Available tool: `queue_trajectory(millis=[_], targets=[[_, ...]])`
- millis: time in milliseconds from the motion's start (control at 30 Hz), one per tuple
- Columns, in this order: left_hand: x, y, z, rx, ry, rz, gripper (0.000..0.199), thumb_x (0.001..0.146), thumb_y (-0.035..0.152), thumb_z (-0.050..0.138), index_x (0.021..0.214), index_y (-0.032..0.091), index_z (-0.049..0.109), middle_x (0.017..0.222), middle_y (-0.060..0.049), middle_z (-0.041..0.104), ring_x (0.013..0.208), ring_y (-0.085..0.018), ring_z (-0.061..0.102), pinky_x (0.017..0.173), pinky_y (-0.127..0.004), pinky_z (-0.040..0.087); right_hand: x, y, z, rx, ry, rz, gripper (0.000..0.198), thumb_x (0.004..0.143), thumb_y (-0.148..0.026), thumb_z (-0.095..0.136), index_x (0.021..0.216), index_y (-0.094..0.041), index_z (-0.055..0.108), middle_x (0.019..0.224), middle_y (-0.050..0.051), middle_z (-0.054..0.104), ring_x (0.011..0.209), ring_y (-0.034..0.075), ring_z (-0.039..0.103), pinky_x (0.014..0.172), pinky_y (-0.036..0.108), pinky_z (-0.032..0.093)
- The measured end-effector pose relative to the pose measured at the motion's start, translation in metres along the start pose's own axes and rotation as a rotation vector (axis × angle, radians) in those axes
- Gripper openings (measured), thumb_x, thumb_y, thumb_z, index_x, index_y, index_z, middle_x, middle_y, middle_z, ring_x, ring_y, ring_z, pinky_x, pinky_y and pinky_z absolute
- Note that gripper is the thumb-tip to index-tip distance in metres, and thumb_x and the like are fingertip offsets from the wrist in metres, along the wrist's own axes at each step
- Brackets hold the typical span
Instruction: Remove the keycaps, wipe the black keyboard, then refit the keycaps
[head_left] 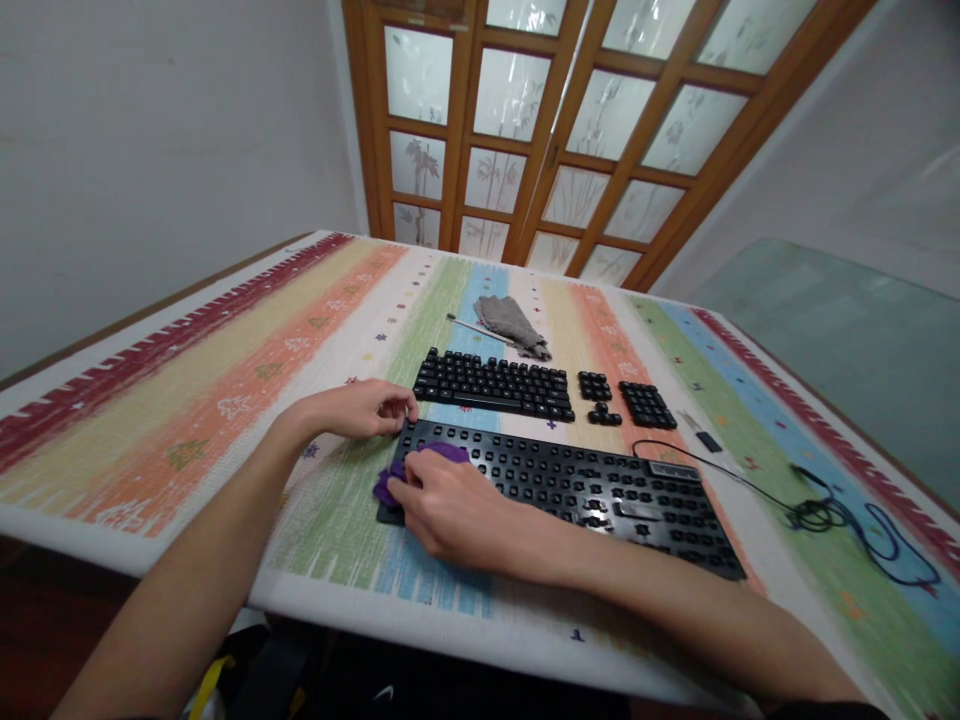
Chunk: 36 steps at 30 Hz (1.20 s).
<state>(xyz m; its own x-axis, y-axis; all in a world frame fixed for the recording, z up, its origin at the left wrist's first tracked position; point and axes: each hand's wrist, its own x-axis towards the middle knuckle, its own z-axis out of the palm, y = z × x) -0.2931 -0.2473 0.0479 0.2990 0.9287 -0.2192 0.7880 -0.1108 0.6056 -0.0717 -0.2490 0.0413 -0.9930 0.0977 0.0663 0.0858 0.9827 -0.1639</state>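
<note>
Striped tablecloth lies beneath the keyboard base; paned doors stand beyond.

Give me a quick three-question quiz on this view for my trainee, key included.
1. Which of the person's hands holds the purple cloth?
2. True or false: the gray cloth lies beyond the rows of loose keycaps, as the person sees it.
3. Which corner of the keyboard base is nearest the left hand? A) near right B) far left C) far right

Key: 1. The right hand. 2. True. 3. B.
</note>
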Motion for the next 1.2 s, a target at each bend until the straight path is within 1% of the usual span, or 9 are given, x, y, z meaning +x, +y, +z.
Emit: queue_trajectory(millis=[133,233,333,433,567,700,800,1000,1200], targets=[[0.0,0.0,0.0,0.008,-0.006,-0.005,0.023,0.077,0.028,0.053,0.094,0.017,0.064,0.077,-0.002,0.066,0.07,-0.016,0.059,0.064,-0.023,0.042,-0.004,0.001,-0.003,-0.049,-0.103,-0.081,0.024,0.094,-0.015,0.046,0.108,-0.007,0.063,0.096,0.013,0.06,0.081,0.021,0.051,0.059,0.03,0.041],[0.0,0.001,0.0,0.009,-0.002,0.005,0.023,0.077,0.028,0.053,0.093,0.016,0.064,0.076,-0.002,0.065,0.071,-0.017,0.059,0.064,-0.024,0.042,-0.009,0.01,-0.017,-0.016,-0.124,0.017,0.022,0.093,-0.02,0.049,0.092,-0.011,0.069,0.091,0.011,0.061,0.078,0.019,0.052,0.062,0.029,0.041],[-0.001,0.001,-0.001,0.019,0.001,0.006,0.023,0.077,0.027,0.052,0.093,0.016,0.064,0.079,-0.003,0.066,0.073,-0.017,0.059,0.065,-0.024,0.043,-0.017,0.018,-0.024,0.014,0.056,0.155,0.024,0.094,-0.017,0.046,0.096,-0.011,0.069,0.09,0.01,0.06,0.075,0.017,0.051,0.066,0.03,0.041],[0.0,0.0,-0.001,0.01,-0.007,0.007,0.023,0.077,0.027,0.052,0.094,0.016,0.064,0.079,-0.003,0.066,0.073,-0.017,0.059,0.066,-0.024,0.043,-0.027,0.019,-0.018,0.053,0.183,0.093,0.026,0.096,-0.017,0.044,0.109,-0.012,0.066,0.092,0.009,0.059,0.079,0.017,0.051,0.067,0.029,0.041],[0.002,-0.003,0.001,-0.015,-0.014,0.004,0.024,0.076,0.027,0.053,0.095,0.015,0.063,0.077,-0.003,0.065,0.07,-0.016,0.058,0.065,-0.024,0.043,-0.039,0.012,-0.002,-0.032,0.029,-0.014,0.022,0.095,-0.019,0.048,0.109,-0.013,0.064,0.092,0.009,0.058,0.077,0.018,0.05,0.057,0.027,0.037],[0.003,-0.006,0.001,-0.031,-0.018,0.007,0.023,0.077,0.029,0.054,0.094,0.016,0.063,0.078,-0.003,0.065,0.072,-0.017,0.059,0.066,-0.025,0.044,-0.044,0.006,0.002,-0.095,-0.058,-0.024,0.026,0.097,-0.017,0.045,0.115,-0.011,0.062,0.093,0.011,0.058,0.075,0.018,0.05,0.053,0.027,0.036],[0.002,-0.006,0.001,-0.018,-0.015,0.013,0.023,0.077,0.03,0.054,0.095,0.017,0.063,0.077,-0.002,0.065,0.071,-0.016,0.059,0.066,-0.024,0.043,-0.047,0.005,-0.002,-0.052,-0.062,0.014,0.026,0.096,-0.017,0.047,0.115,-0.012,0.063,0.094,0.01,0.059,0.076,0.018,0.051,0.056,0.028,0.038],[0.001,-0.002,0.001,0.004,-0.008,-0.007,0.024,0.076,0.028,0.054,0.095,0.016,0.064,0.075,-0.003,0.065,0.068,-0.016,0.058,0.064,-0.025,0.043,-0.057,0.002,-0.014,0.114,-0.118,0.198,0.024,0.095,-0.02,0.047,0.105,-0.013,0.068,0.09,0.009,0.06,0.074,0.017,0.05,0.063,0.029,0.038],[0.0,-0.002,0.002,0.004,0.0,0.002,0.027,0.072,0.021,0.052,0.096,0.015,0.063,0.072,-0.002,0.065,0.066,-0.015,0.059,0.061,-0.023,0.043,-0.067,0.002,-0.018,0.143,-0.108,0.241,0.027,0.095,-0.018,0.046,0.108,-0.014,0.069,0.091,0.009,0.061,0.075,0.018,0.053,0.065,0.03,0.038]])
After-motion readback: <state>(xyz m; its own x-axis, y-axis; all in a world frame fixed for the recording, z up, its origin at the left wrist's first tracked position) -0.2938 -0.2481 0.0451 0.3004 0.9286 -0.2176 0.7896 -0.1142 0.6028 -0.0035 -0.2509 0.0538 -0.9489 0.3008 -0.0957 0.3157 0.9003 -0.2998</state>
